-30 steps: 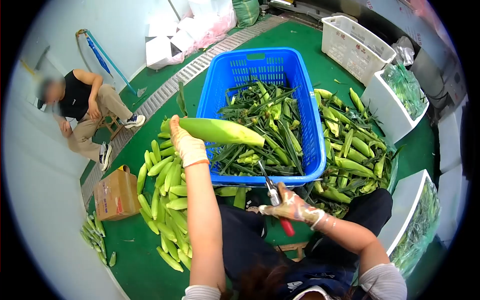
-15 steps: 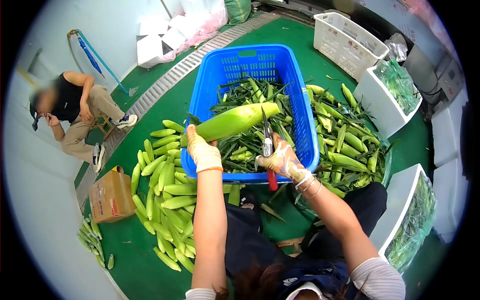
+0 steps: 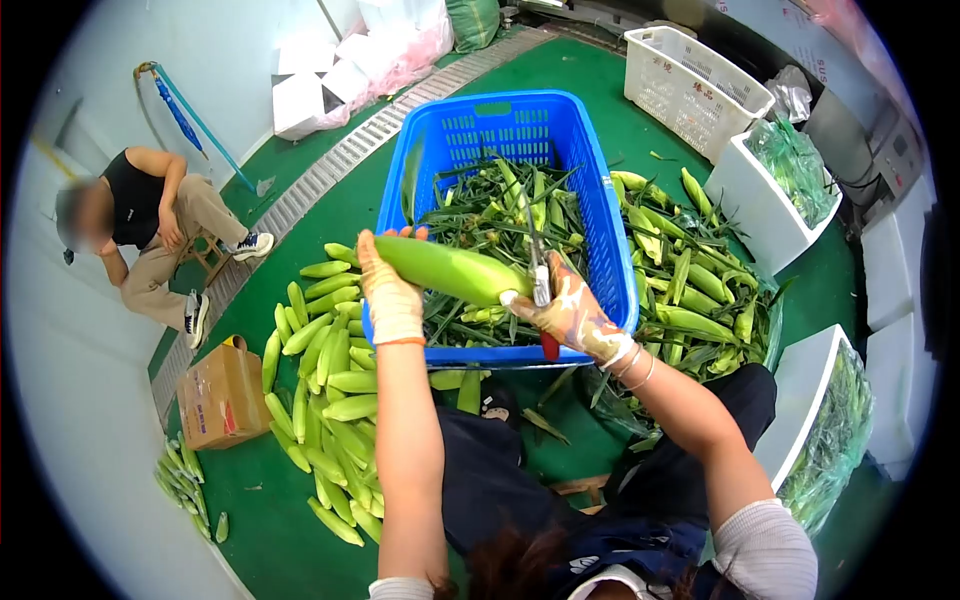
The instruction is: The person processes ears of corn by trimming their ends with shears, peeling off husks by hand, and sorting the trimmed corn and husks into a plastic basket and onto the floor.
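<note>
My left hand (image 3: 388, 290), in a glove, is closed around the left end of a green ear of corn (image 3: 445, 268). The ear slants down to the right above a blue basket (image 3: 612, 250), its pale cut end at my right thumb. My gloved right hand (image 3: 575, 315) grips red-handled shears (image 3: 541, 285), blades pointing up beside that end. Cut husk leaves (image 3: 470, 195) fill much of the basket. One long leaf (image 3: 411, 180) stands up near my left fingers. Trimmed ears (image 3: 340, 430) are heaped on the floor to the left.
Untrimmed corn (image 3: 700, 295) lies in a pile right of the basket. White foam boxes (image 3: 765, 195) with bagged greens and a white crate (image 3: 690, 100) stand further right. A cardboard box (image 3: 222, 395) is at left, near a seated person (image 3: 150, 215).
The ear has swung from slanting up to the right to slanting down, its right end now by my right thumb. My left hand has risen slightly. The seated person's head has dipped.
</note>
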Tool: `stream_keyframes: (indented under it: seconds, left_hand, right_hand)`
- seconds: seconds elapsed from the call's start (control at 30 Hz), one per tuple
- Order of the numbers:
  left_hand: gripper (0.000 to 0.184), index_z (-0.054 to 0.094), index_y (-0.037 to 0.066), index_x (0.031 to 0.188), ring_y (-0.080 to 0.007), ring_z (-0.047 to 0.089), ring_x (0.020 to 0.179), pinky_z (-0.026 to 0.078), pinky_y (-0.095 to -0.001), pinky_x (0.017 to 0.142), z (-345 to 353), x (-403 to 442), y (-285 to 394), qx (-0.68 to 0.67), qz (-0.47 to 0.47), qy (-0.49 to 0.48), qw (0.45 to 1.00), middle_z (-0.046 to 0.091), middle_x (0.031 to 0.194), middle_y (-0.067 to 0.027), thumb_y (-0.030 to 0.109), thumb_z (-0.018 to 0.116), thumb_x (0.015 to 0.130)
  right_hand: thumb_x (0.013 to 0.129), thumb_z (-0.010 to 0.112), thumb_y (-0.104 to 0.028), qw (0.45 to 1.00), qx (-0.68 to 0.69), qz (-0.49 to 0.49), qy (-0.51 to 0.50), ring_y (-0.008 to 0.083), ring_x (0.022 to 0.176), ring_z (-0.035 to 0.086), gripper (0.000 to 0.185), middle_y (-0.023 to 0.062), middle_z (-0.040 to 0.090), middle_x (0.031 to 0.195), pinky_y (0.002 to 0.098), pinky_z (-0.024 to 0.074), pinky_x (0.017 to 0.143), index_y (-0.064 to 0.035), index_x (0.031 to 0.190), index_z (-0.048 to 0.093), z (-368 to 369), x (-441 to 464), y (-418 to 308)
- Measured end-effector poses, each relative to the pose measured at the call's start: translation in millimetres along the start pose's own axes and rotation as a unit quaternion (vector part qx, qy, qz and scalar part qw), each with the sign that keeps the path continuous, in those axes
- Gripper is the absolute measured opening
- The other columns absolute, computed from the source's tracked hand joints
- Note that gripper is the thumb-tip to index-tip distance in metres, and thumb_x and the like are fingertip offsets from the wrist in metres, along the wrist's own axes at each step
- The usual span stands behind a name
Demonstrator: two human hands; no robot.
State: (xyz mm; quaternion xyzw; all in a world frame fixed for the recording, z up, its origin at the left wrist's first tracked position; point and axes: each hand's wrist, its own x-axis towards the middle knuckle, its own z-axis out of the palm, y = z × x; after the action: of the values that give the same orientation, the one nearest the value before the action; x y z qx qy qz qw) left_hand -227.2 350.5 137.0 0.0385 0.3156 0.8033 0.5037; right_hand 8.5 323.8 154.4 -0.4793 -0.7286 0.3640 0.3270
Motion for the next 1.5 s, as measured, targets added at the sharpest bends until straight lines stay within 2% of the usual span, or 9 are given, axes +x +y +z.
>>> stream_keyframes:
  seconds: [0.53, 0.67, 0.7, 0.8, 0.97, 1.07, 1.27, 1.37, 1.5]
  left_hand:
    - [0.047, 0.056, 0.011, 0.126, -0.0307, 0.057, 0.108, 0.049, -0.0457, 0.089, -269, 28, 167, 0.318, 0.044, 0.188, 0.928, 0.058, 0.122, -0.0142, 0.042, 0.033, 0.099]
    - [0.061, 0.066, -0.005, 0.094, -0.0346, 0.067, 0.074, 0.053, -0.0437, 0.064, -322, 30, 188, 0.693, 0.117, 0.32, 0.636, 0.068, 0.086, -0.0223, 0.047, 0.036, 0.098]
    - [0.059, 0.062, -0.011, 0.101, -0.0388, 0.065, 0.071, 0.052, -0.0444, 0.066, -295, 25, 186, 0.865, 0.093, 0.31, 0.382, 0.068, 0.079, -0.024, 0.044, 0.042, 0.096]
    - [0.057, 0.057, -0.012, 0.111, -0.0407, 0.064, 0.081, 0.051, -0.0411, 0.076, -272, 46, 155, 0.83, 0.401, 0.223, 0.318, 0.065, 0.09, -0.0294, 0.042, 0.046, 0.096]
    - [0.027, 0.058, -0.004, 0.112, -0.0266, 0.056, 0.104, 0.045, -0.036, 0.09, -36, -117, -68, 0.7, 0.37, -0.019, 0.61, 0.061, 0.107, -0.0188, 0.016, 0.051, 0.097]
    - [0.024, 0.065, 0.004, 0.103, -0.0276, 0.064, 0.086, 0.051, -0.0389, 0.08, -3, -213, -213, 0.663, 0.208, -0.509, 0.509, 0.065, 0.093, -0.0154, 0.021, 0.057, 0.087]
    - [0.018, 0.067, 0.006, 0.086, -0.0326, 0.065, 0.09, 0.051, -0.0409, 0.076, -99, -181, -475, 0.822, 0.14, -0.529, 0.16, 0.067, 0.093, -0.0187, 0.012, 0.051, 0.079]
    - [0.02, 0.063, 0.001, 0.095, -0.0358, 0.064, 0.089, 0.053, -0.0422, 0.072, -74, -178, -472, 0.774, 0.073, -0.606, 0.169, 0.065, 0.097, -0.019, 0.007, 0.055, 0.077]
    - [0.062, 0.05, 0.006, 0.117, -0.0331, 0.064, 0.088, 0.053, -0.0403, 0.078, 40, -200, -396, 0.766, -0.005, -0.466, 0.443, 0.064, 0.099, -0.0172, 0.025, 0.079, 0.066]
  right_hand:
    - [0.071, 0.075, -0.048, 0.985, 0.052, 0.128, 0.104, 0.0244, 0.081, 0.061, 0.059, 0.0129, 0.063, 0.088, 0.0357, 0.0478, 0.075, 0.0002, 0.1, 0.057, -88, 33, 72]
    - [0.077, 0.074, -0.036, 0.969, 0.099, 0.146, 0.176, 0.0162, 0.07, 0.056, 0.038, 0.0051, 0.059, 0.075, 0.0304, 0.0465, 0.069, -0.004, 0.089, 0.057, -156, -54, 127]
    - [0.078, 0.074, -0.031, 0.958, 0.152, 0.15, 0.192, 0.0139, 0.07, 0.055, 0.033, 0.0032, 0.058, 0.075, 0.0286, 0.046, 0.068, -0.0052, 0.088, 0.056, -171, -74, 140]
    - [0.079, 0.073, -0.019, 0.919, 0.211, 0.235, 0.235, 0.0093, 0.068, 0.053, 0.025, -0.0003, 0.056, 0.074, 0.025, 0.0443, 0.066, -0.0077, 0.085, 0.052, -206, -126, 163]
    - [0.082, 0.071, -0.013, 0.865, 0.298, 0.22, 0.339, 0.0085, 0.067, 0.052, 0.02, -0.0013, 0.055, 0.073, 0.0234, 0.0429, 0.064, -0.0073, 0.083, 0.052, -218, -171, 185]
    - [0.082, 0.071, -0.012, 0.861, 0.301, 0.236, 0.334, 0.0069, 0.064, 0.05, 0.016, -0.0027, 0.055, 0.073, 0.0228, 0.0417, 0.06, -0.0077, 0.086, 0.056, -229, -180, 171]
    - [0.08, 0.072, -0.007, 0.848, 0.333, 0.236, 0.338, 0.0072, 0.066, 0.053, 0.018, -0.0019, 0.057, 0.075, 0.0223, 0.0434, 0.059, -0.0054, 0.089, 0.057, -235, -194, 192]
    - [0.08, 0.071, -0.006, 0.836, 0.345, 0.231, 0.358, 0.0085, 0.073, 0.058, 0.02, -0.0003, 0.06, 0.079, 0.0224, 0.0466, 0.065, -0.0041, 0.094, 0.057, -235, -190, 189]
    - [0.081, 0.066, -0.002, 0.815, 0.406, 0.161, 0.38, 0.0104, 0.076, 0.059, 0.024, 0.0033, 0.061, 0.089, 0.0221, 0.0462, 0.064, -0.0057, 0.103, 0.054, -241, -193, 180]
